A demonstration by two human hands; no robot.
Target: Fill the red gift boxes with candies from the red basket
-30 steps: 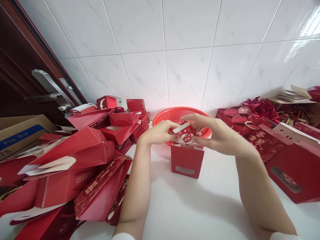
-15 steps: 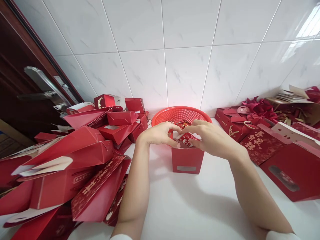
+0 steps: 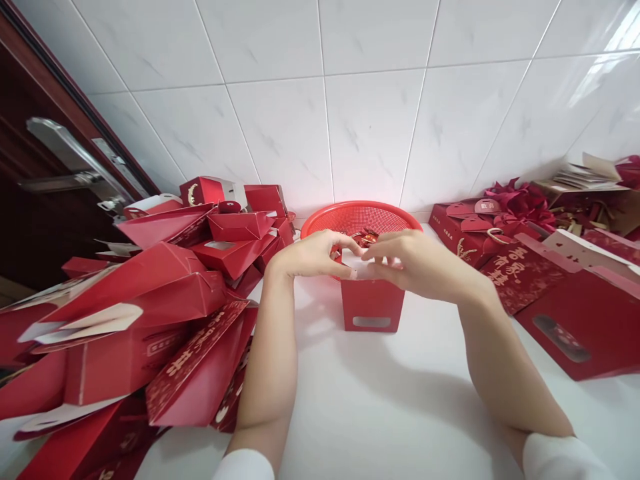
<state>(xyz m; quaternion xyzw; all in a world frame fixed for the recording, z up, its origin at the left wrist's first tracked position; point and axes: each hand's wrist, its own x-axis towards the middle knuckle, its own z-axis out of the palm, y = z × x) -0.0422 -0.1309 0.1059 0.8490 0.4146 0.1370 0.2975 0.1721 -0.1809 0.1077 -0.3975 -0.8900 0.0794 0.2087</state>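
Note:
A small red gift box (image 3: 373,301) with a clear window low on its front stands upright on the white table. My left hand (image 3: 317,255) is at its upper left, thumb by the front rim and fingers curving towards the back. From the right, my right hand (image 3: 413,261) bends over the top, its fingers touching the box's opening. Between the hands a white inner flap (image 3: 353,259) shows. Directly behind stands a red plastic basket (image 3: 363,213) with small red-wrapped items in it. My fingers partly hide the inside of the box.
Several red boxes (image 3: 145,293) are heaped at the left. Filled-looking red boxes (image 3: 580,320) and dark red ribbon (image 3: 520,207) stand at the right, with a brown carton (image 3: 595,200) behind. A tiled wall (image 3: 370,133) closes the back; a door handle (image 3: 75,160) is far left.
The red packet that showed in the box's opening is out of sight now, and the white flap lies across there. My right fingers have moved inward over the top. The view has tilted slightly.

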